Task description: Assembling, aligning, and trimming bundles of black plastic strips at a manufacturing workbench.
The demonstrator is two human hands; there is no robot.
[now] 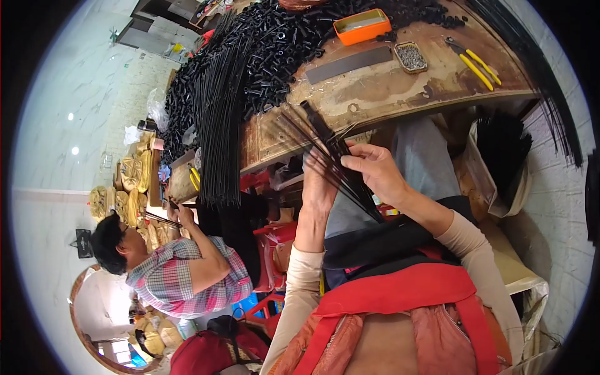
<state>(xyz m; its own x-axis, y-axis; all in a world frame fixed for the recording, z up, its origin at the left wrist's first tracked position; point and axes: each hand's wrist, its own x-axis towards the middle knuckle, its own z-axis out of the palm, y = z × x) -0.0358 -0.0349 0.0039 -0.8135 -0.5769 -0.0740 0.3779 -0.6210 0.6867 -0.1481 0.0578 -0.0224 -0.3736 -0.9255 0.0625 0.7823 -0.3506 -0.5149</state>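
Observation:
Over my lap, just off the table's front edge, I hold a bundle of thin black rods (357, 199). A dark tubular black piece (317, 120) sticks up from the bundle's upper end. My left hand (317, 178) is closed round the rods, its fingers partly hidden behind them. With thumb and fingers together, my right hand (379, 172) pinches at the bundle near the base of the black piece. Exactly what lies between those fingertips is hidden. Some rods fan out to the upper left and look blurred.
On the wooden table (450, 94) lie a heap of black tubular parts (269, 59), more black rods (219, 125), a grey strip (350, 65), an orange box (362, 27), a dish of small metal pieces (410, 57) and yellow-handled pliers (478, 65). A co-worker (187, 269) sits at left, holding rods.

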